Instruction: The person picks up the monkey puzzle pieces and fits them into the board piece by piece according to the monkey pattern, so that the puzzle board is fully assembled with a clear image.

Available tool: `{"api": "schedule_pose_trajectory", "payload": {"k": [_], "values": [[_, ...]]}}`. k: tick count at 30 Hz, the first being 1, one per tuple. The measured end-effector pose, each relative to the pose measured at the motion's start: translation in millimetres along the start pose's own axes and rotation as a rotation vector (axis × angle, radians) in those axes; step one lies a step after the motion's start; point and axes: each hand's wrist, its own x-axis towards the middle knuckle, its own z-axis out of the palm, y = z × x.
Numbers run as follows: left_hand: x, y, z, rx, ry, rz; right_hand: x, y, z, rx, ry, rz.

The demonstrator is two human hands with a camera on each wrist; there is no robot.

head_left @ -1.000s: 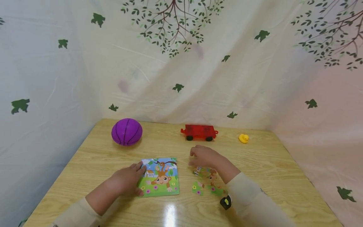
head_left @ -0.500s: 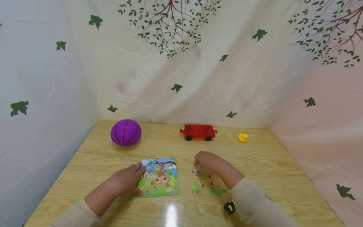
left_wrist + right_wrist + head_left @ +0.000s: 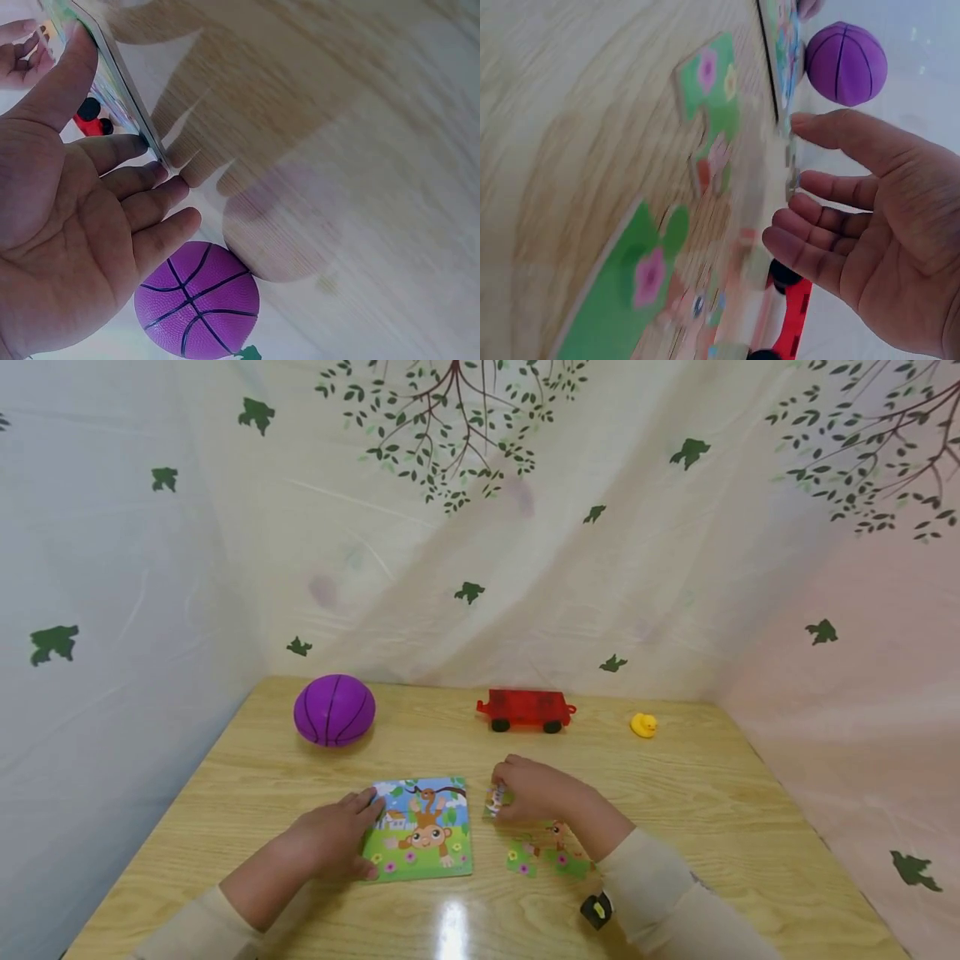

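Note:
A square picture puzzle (image 3: 423,835) of a monkey lies flat on the table. Against its left side rests my left hand (image 3: 330,837), fingers extended at the upper corner and thumb at the lower one. My right hand (image 3: 543,795) pinches a puzzle piece (image 3: 495,798) between thumb and fingers, just right of the picture. Loose pieces lie below that hand: a green one with flowers (image 3: 521,858), another green one (image 3: 568,862), and a brown monkey part (image 3: 556,835). In the right wrist view, the flowered piece (image 3: 709,75) shows close up, while the pinched piece is mostly edge-on.
At the table's back stand a purple ball (image 3: 334,711), a red wheeled toy wagon (image 3: 527,710) and a yellow duck (image 3: 643,725). A small black object with a yellow mark (image 3: 597,910) is by the right sleeve. Printed cloth (image 3: 480,552) hangs behind the wooden table (image 3: 675,793).
The right hand came down to the loose pieces, took hold of one and shifted it left toward the picture. The left hand has stayed in place.

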Motion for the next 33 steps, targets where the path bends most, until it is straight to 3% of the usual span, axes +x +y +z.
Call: {"api": "schedule_pose_trajectory", "payload": {"k": [5, 10, 17, 22, 26, 33], "values": [[0.1, -2.4, 2.1, 0.004, 0.001, 0.002, 11.7, -19.3, 0.9, 0.064, 0.003, -0.095], [0.2, -3.9, 3.5, 0.009, 0.009, 0.018, 27.0, -34.8, 9.2, 0.221, -0.024, -0.132], [1.5, -4.9, 7.8, 0.014, 0.037, 0.04, 40.0, -45.5, 18.0, 0.557, -0.06, -0.063], [0.7, -5.9, 7.3, 0.01, 0.036, 0.034, 48.9, -57.9, 25.4, 0.698, -0.039, -0.047], [0.9, -6.8, 6.7, 0.016, 0.037, 0.038, 54.9, -71.2, 32.1, 0.645, -0.027, -0.017], [1.2, -7.9, 7.4, 0.009, 0.034, 0.044, 63.0, -94.5, 35.5, 0.247, 0.013, 0.048]]}}
